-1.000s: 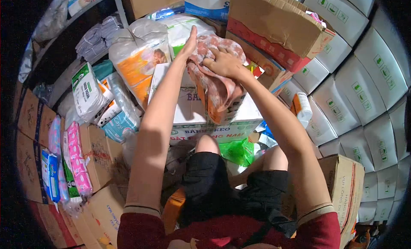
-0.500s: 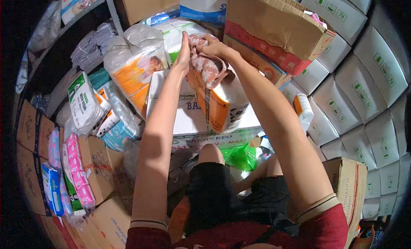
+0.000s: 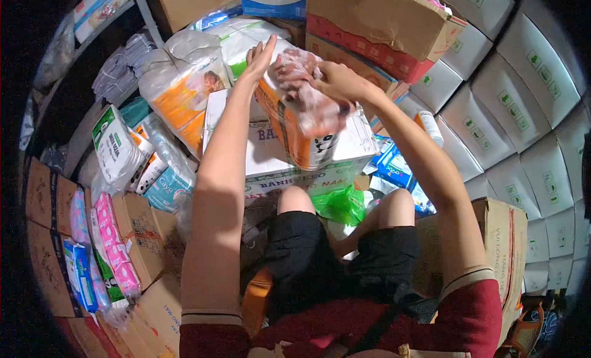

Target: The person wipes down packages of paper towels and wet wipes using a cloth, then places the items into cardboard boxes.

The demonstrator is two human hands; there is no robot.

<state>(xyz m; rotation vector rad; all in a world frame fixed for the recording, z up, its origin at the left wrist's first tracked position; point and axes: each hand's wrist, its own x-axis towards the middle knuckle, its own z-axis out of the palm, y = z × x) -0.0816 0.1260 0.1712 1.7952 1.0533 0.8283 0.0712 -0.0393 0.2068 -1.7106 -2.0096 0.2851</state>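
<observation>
A white and orange plastic pack with black spots (image 3: 301,150) rests on a white carton (image 3: 231,155) in front of me. My right hand (image 3: 341,81) is closed on a crumpled pink and white cloth (image 3: 308,93), blurred by motion, which lies over the top of the pack. On the far left side of the pack is my left hand (image 3: 261,61), its fingers stretched out and nothing held in them. Whether its palm presses against the pack I cannot tell.
Bagged diaper packs (image 3: 184,99) stand left of the carton. Pink packs (image 3: 116,247) lie lower left. White boxes (image 3: 523,118) are stacked along the right. An open brown carton (image 3: 375,26) stands behind. A green plastic bag (image 3: 340,205) sits by my knees.
My right hand has moved the cloth right and down across the pack. The left hand has shifted slightly left and up. My view has shifted, and both knees now show.
</observation>
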